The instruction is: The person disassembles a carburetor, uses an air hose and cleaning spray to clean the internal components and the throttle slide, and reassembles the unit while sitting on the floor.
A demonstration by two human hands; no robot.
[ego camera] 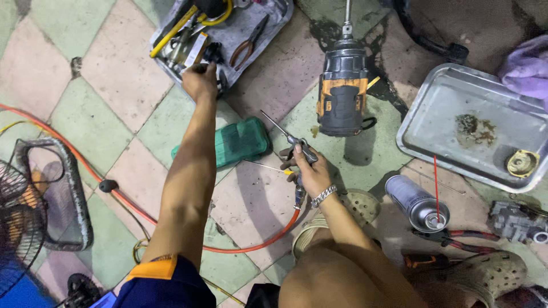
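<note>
My left hand [200,81] reaches far forward to the near edge of a grey tool tray [268,25] and is closed on a small dark part there; what it grips is hard to make out. My right hand [311,171] holds a metal air blow gun [291,142] with a thin nozzle pointing up-left, fed by an orange hose [251,245]. A metal bracelet sits on that wrist. In the tool tray lie pliers [248,40] with red handles and yellow-handled tools.
An orange-and-black cordless impact wrench [342,91] lies on the tiled floor. A steel tray [456,131] with a round yellowish part sits right. A grey spray can [416,202], green case [237,142], wire fan guard [34,199] and sandals surround me.
</note>
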